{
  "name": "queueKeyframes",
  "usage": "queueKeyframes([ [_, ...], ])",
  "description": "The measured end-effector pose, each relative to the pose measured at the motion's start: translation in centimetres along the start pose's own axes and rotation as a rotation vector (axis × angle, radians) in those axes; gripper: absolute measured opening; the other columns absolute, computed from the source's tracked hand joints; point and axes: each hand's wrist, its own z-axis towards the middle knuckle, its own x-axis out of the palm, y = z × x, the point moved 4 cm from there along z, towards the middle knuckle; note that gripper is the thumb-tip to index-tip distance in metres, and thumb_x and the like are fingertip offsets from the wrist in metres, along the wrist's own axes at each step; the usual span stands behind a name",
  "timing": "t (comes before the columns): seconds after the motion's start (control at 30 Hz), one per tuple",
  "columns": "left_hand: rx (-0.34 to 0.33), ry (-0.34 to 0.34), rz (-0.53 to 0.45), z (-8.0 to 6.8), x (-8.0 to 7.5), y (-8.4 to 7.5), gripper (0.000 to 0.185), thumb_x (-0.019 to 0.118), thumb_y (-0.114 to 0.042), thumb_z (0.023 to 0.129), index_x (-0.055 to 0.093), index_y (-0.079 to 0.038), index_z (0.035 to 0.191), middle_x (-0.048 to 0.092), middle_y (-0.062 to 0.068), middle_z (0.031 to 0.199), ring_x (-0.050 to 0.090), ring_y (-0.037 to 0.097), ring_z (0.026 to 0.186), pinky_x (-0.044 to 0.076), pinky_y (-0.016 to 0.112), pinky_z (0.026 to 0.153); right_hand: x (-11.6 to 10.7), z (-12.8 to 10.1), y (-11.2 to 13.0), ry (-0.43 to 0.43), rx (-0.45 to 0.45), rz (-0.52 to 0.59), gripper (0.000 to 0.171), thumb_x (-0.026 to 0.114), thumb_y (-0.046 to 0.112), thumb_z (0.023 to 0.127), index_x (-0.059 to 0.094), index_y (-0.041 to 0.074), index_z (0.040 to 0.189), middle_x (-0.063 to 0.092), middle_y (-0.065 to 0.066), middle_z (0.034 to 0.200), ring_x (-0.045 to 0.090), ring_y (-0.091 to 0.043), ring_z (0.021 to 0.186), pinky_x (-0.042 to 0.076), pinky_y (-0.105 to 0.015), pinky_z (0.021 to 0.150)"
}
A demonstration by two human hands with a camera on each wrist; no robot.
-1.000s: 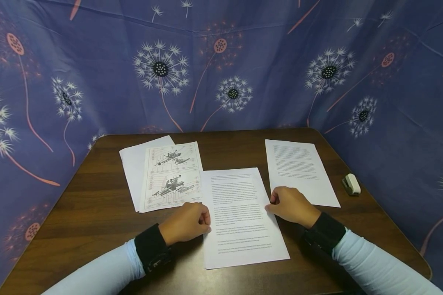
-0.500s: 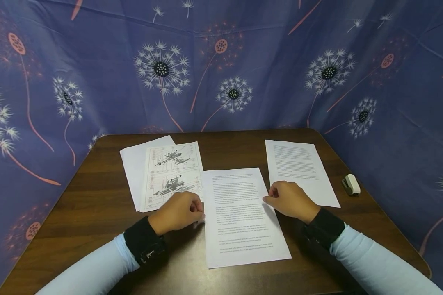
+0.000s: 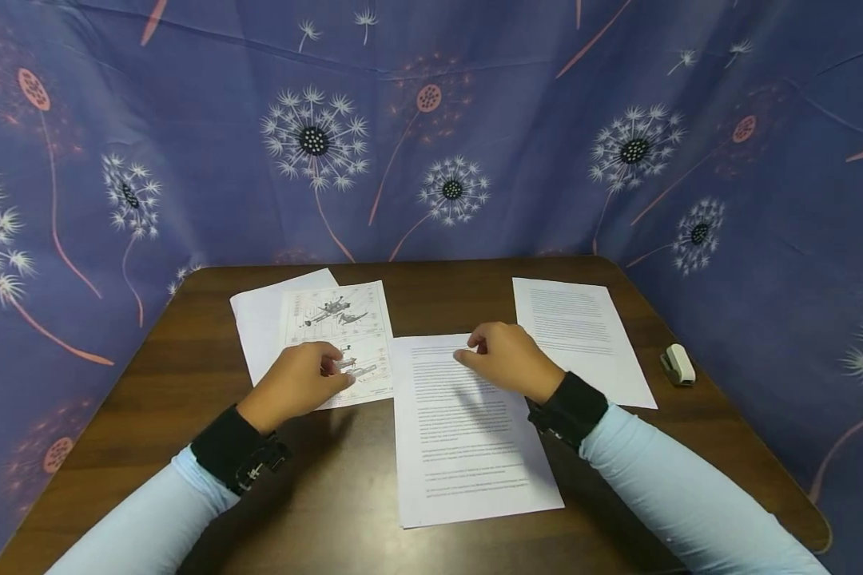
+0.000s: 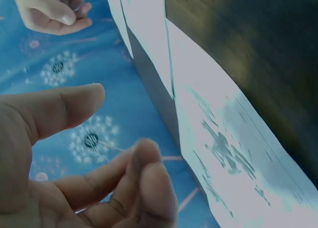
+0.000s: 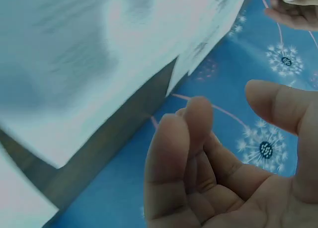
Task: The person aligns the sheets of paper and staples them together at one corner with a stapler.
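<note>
My left hand (image 3: pixel 298 383) hovers over the lower left of a sheet printed with machine drawings (image 3: pixel 370 319), hiding part of it. In the left wrist view the thumb (image 4: pixel 74 106) stands well apart from the loosely bent fingers, with nothing between. Above the upper part of the middle text sheet (image 3: pixel 467 455) is my right hand (image 3: pixel 511 359), which casts a shadow on the paper. The right wrist view shows its thumb (image 5: pixel 278 106) and fingers (image 5: pixel 169 153) apart, holding nothing. A second sheet edge peeks out at the bottom of the text sheet.
Beneath the drawing sheet lies white paper (image 3: pixel 259 319). Another text sheet (image 3: pixel 582 335) rests at the back right of the brown table (image 3: pixel 151 383). A small white stapler-like object (image 3: pixel 679 366) sits near the right edge. Blue dandelion-print cloth (image 3: pixel 511 88) hangs around the table.
My left hand has left the text sheet's left edge and moved left and away, over the drawings. My right hand has left the right edge and moved up and left. The text sheet stays nearly in place.
</note>
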Motion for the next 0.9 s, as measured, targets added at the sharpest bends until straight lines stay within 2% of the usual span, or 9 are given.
queueKeyframes([
  [0.13, -0.052, 0.014, 0.022, 0.6, -0.5, 1.4, 0.059, 0.072, -0.033, 0.094, 0.061, 0.01, 0.133, 0.071, 0.021, 0.114, 0.069, 0.033, 0.102, 0.056, 0.049, 0.085, 0.6, 2.1, 2.0, -0.003, -0.007, 0.019, 0.046, 0.074, 0.041, 0.093, 0.072, 0.003, 0.118, 0.069, -0.004, 0.093, 0.062, -0.018, 0.08, 0.052, -0.035, 0.074],
  [0.3, -0.1, 0.017, 0.085, 1.5, -1.5, 2.8, 0.076, 0.068, -0.04, 0.095, 0.049, 0.02, 0.138, 0.06, 0.037, 0.13, 0.059, 0.049, 0.122, 0.051, 0.058, 0.096, 1.5, 5.0, 4.1, -0.008, -0.01, 0.015, 0.053, 0.072, 0.044, 0.094, 0.071, 0.0, 0.124, 0.074, -0.012, 0.114, 0.069, -0.026, 0.101, 0.055, -0.043, 0.092],
  [0.33, -0.117, 0.014, 0.103, 1.7, -1.7, 3.1, 0.076, 0.068, -0.042, 0.095, 0.05, 0.02, 0.137, 0.058, 0.039, 0.129, 0.058, 0.05, 0.121, 0.051, 0.058, 0.094, 1.8, 5.7, 4.4, -0.006, -0.016, 0.003, 0.049, 0.071, 0.045, 0.095, 0.074, 0.0, 0.114, 0.074, -0.01, 0.104, 0.069, -0.024, 0.093, 0.055, -0.039, 0.086],
  [0.43, -0.196, 0.013, 0.164, 2.2, -2.5, 4.3, 0.063, 0.067, -0.048, 0.094, 0.065, 0.012, 0.114, 0.058, 0.036, 0.117, 0.059, 0.046, 0.104, 0.051, 0.055, 0.081, 2.5, 7.2, 5.5, 0.004, 0.006, -0.058, 0.048, 0.07, 0.049, 0.094, 0.075, 0.002, 0.104, 0.073, -0.009, 0.106, 0.067, -0.024, 0.102, 0.055, -0.04, 0.086],
  [0.53, -0.273, 0.016, 0.216, 2.6, -3.0, 5.5, 0.053, 0.064, -0.054, 0.094, 0.066, -0.001, 0.087, 0.059, 0.027, 0.105, 0.056, 0.041, 0.096, 0.045, 0.057, 0.077, 3.4, 8.6, 6.2, 0.017, 0.04, -0.104, 0.045, 0.069, 0.052, 0.094, 0.071, 0.007, 0.085, 0.068, -0.006, 0.099, 0.062, -0.022, 0.099, 0.053, -0.04, 0.083],
  [0.57, -0.296, 0.019, 0.225, 2.7, -3.1, 5.9, 0.052, 0.064, -0.055, 0.094, 0.065, -0.004, 0.083, 0.06, 0.026, 0.104, 0.055, 0.041, 0.097, 0.044, 0.06, 0.078, 3.6, 8.8, 6.5, 0.025, 0.064, -0.11, 0.045, 0.068, 0.053, 0.094, 0.073, 0.008, 0.089, 0.069, -0.009, 0.113, 0.062, -0.026, 0.11, 0.054, -0.045, 0.089],
  [0.63, -0.326, 0.017, 0.229, 3.1, -2.9, 6.7, 0.052, 0.062, -0.058, 0.093, 0.064, -0.007, 0.081, 0.061, 0.024, 0.105, 0.053, 0.043, 0.105, 0.04, 0.064, 0.082, 4.1, 9.3, 6.6, 0.036, 0.095, -0.113, 0.045, 0.068, 0.054, 0.094, 0.068, 0.012, 0.077, 0.068, -0.011, 0.116, 0.061, -0.027, 0.111, 0.053, -0.045, 0.087],
  [0.73, -0.353, 0.009, 0.215, 3.5, -2.5, 7.7, 0.054, 0.062, -0.058, 0.092, 0.067, -0.004, 0.086, 0.062, 0.028, 0.111, 0.052, 0.047, 0.114, 0.039, 0.067, 0.088, 5.1, 10.1, 6.3, 0.056, 0.134, -0.085, 0.048, 0.068, 0.053, 0.094, 0.063, 0.013, 0.069, 0.069, -0.013, 0.12, 0.061, -0.031, 0.116, 0.053, -0.045, 0.084],
  [0.9, -0.407, 0.002, 0.226, 3.6, -2.3, 9.3, 0.056, 0.06, -0.058, 0.092, 0.068, -0.003, 0.095, 0.06, 0.03, 0.115, 0.051, 0.049, 0.116, 0.036, 0.067, 0.091, 6.8, 11.3, 6.5, 0.102, 0.154, -0.081, 0.044, 0.065, 0.053, 0.095, 0.065, 0.014, 0.074, 0.065, -0.016, 0.127, 0.061, -0.035, 0.117, 0.054, -0.048, 0.087],
])
